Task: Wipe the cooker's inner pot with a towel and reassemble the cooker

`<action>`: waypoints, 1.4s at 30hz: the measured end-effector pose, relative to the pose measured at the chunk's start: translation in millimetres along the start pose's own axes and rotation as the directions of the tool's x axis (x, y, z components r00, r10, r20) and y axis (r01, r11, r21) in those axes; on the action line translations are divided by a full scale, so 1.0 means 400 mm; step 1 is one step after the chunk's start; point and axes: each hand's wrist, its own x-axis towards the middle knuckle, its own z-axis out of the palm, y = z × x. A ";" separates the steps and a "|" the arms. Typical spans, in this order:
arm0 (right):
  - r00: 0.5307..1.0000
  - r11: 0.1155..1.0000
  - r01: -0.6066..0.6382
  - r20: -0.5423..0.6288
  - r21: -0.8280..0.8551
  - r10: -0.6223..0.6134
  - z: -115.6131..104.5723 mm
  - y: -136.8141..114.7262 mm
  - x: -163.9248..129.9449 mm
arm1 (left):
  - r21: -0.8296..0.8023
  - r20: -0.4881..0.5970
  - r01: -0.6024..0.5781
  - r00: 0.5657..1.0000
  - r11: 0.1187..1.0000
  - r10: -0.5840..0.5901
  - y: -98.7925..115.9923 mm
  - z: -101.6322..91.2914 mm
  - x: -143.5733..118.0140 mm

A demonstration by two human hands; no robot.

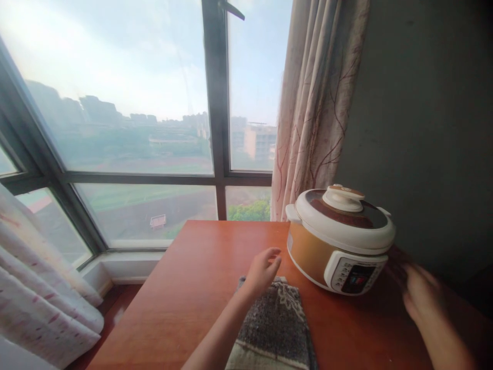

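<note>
An orange and white electric pressure cooker [339, 236] with its lid on stands at the far right of a reddish wooden table [192, 288], its control panel facing me. My left hand [262, 270] hovers open just left of the cooker, over the far end of a grey patterned cloth [275, 326] that lies flat on the table. My right hand [421, 298] is blurred, to the right of the cooker near its base, fingers loosely apart, holding nothing that I can see.
A grey wall [423, 128] rises right behind the cooker. A pale patterned curtain [316, 103] hangs at the table's far edge beside a large window [134, 128]. Another curtain [38, 298] drapes at lower left, with floor below the table's left edge.
</note>
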 end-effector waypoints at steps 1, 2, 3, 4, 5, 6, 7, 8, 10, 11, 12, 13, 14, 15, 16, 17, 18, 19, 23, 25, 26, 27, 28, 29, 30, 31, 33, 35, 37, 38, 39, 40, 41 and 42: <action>0.999 0.998 0.017 0.029 -0.060 -0.016 -0.025 0.012 -0.023 | 0.047 0.005 -0.005 1.000 0.999 0.005 0.000 -0.020 -0.034; 0.998 0.992 0.041 0.058 -0.116 -0.035 -0.048 0.027 -0.050 | 0.100 -0.001 -0.010 1.000 0.995 0.010 0.003 -0.035 -0.069; 0.997 0.987 0.060 0.058 -0.150 -0.052 -0.069 0.043 -0.081 | 0.155 -0.005 -0.018 1.000 0.988 0.019 0.008 -0.045 -0.104; 0.998 0.985 0.058 0.049 -0.160 -0.050 -0.088 0.061 -0.116 | 0.211 0.000 -0.032 0.999 0.977 0.033 0.014 -0.050 -0.139; 0.998 0.987 0.052 0.029 -0.152 -0.048 -0.103 0.080 -0.155 | 0.258 -0.002 -0.048 0.999 0.965 0.051 0.020 -0.050 -0.173; 0.999 0.990 0.041 0.000 -0.137 -0.041 -0.115 0.099 -0.197 | 0.298 0.024 -0.076 0.997 0.951 0.072 0.024 -0.045 -0.206; 1.000 0.991 0.012 -0.009 -0.133 -0.014 -0.124 0.119 -0.241 | 0.334 0.068 -0.118 0.993 0.935 0.101 0.027 -0.037 -0.237; 1.000 0.989 -0.019 0.000 -0.147 0.019 -0.130 0.137 -0.285 | 0.369 0.118 -0.167 0.984 0.914 0.133 0.027 -0.027 -0.265; 0.991 0.970 -0.080 0.085 -0.232 0.102 -0.133 0.169 -0.367 | 0.440 0.230 -0.293 0.951 0.849 0.208 0.018 -0.005 -0.310; 0.978 0.952 -0.094 0.153 -0.291 0.143 -0.131 0.181 -0.402 | 0.476 0.284 -0.357 0.927 0.804 0.244 0.010 0.005 -0.325; 0.954 0.930 -0.094 0.236 -0.354 0.186 -0.127 0.190 -0.432 | 0.511 0.332 -0.416 0.903 0.753 0.273 0.001 0.015 -0.337; 0.918 0.904 -0.080 0.322 -0.419 0.231 -0.123 0.198 -0.458 | 0.540 0.375 -0.467 0.878 0.700 0.297 -0.010 0.023 -0.346; 0.873 0.872 -0.053 0.402 -0.487 0.277 -0.118 0.203 -0.478 | 0.561 0.412 -0.510 0.855 0.652 0.314 -0.020 0.031 -0.352; 0.827 0.835 -0.002 0.468 -0.550 0.310 -0.113 0.208 -0.493 | 0.579 0.437 -0.541 0.837 0.610 0.328 -0.031 0.037 -0.357; 0.792 0.797 0.073 0.521 -0.600 0.319 -0.110 0.212 -0.503 | 0.593 0.453 -0.564 0.824 0.575 0.340 -0.041 0.043 -0.361; 0.769 0.756 0.166 0.563 -0.633 0.303 -0.110 0.215 -0.510 | 0.606 0.461 -0.579 0.814 0.545 0.352 -0.049 0.048 -0.364; 0.754 0.711 0.270 0.602 -0.649 0.263 -0.112 0.218 -0.513 | 0.618 0.464 -0.589 0.808 0.521 0.363 -0.057 0.051 -0.368; 0.740 0.662 0.373 0.639 -0.650 0.211 -0.117 0.222 -0.512 | 0.631 0.459 -0.591 0.807 0.502 0.372 -0.064 0.054 -0.371; 0.685 0.430 0.632 0.724 -0.644 0.078 -0.154 0.229 -0.500 | 0.663 0.425 -0.575 0.816 0.480 0.391 -0.081 0.059 -0.383; 0.660 0.328 0.688 0.746 -0.647 0.087 -0.167 0.227 -0.501 | 0.665 0.413 -0.563 0.824 0.490 0.387 -0.084 0.062 -0.386; 0.640 0.297 0.710 0.761 -0.638 0.105 -0.170 0.226 -0.506 | 0.665 0.407 -0.556 0.830 0.499 0.382 -0.084 0.063 -0.388; 0.616 0.280 0.730 0.777 -0.624 0.125 -0.170 0.225 -0.513 | 0.664 0.402 -0.547 0.836 0.510 0.373 -0.083 0.064 -0.389; 0.595 0.274 0.746 0.792 -0.607 0.133 -0.168 0.225 -0.521 | 0.663 0.396 -0.537 0.843 0.522 0.364 -0.080 0.065 -0.389; 0.579 0.278 0.759 0.806 -0.589 0.126 -0.166 0.225 -0.530 | 0.659 0.391 -0.527 0.849 0.536 0.354 -0.076 0.066 -0.389; 0.568 0.291 0.768 0.817 -0.571 0.105 -0.163 0.227 -0.540 | 0.654 0.386 -0.518 0.856 0.552 0.344 -0.070 0.067 -0.388; 0.561 0.311 0.773 0.825 -0.553 0.072 -0.161 0.230 -0.549 | 0.646 0.381 -0.508 0.862 0.570 0.335 -0.063 0.066 -0.387; 0.564 0.367 0.765 0.826 -0.529 0.015 -0.160 0.237 -0.565 | 0.629 0.365 -0.483 0.875 0.609 0.317 -0.049 0.065 -0.384; 0.607 0.436 0.720 0.794 -0.540 -0.018 -0.159 0.243 -0.581 | 0.617 0.347 -0.454 0.890 0.643 0.296 -0.038 0.063 -0.382; 0.694 0.528 0.617 0.720 -0.584 -0.014 -0.156 0.246 -0.600 | 0.610 0.347 -0.441 0.895 0.658 0.279 -0.033 0.061 -0.381; 0.740 0.584 0.541 0.672 -0.605 0.011 -0.152 0.246 -0.610 | 0.604 0.357 -0.445 0.893 0.661 0.274 -0.033 0.060 -0.381; 0.780 0.644 0.452 0.624 -0.618 0.051 -0.147 0.245 -0.621 | 0.596 0.370 -0.451 0.889 0.664 0.271 -0.033 0.059 -0.382; 0.808 0.704 0.353 0.580 -0.617 0.103 -0.139 0.244 -0.631 | 0.586 0.380 -0.454 0.886 0.671 0.267 -0.033 0.057 -0.383; 0.827 0.757 0.251 0.540 -0.603 0.156 -0.131 0.242 -0.640 | 0.576 0.383 -0.448 0.887 0.683 0.259 -0.032 0.055 -0.384; 0.838 0.803 0.153 0.506 -0.576 0.204 -0.122 0.239 -0.649 | 0.567 0.379 -0.434 0.892 0.701 0.245 -0.029 0.053 -0.384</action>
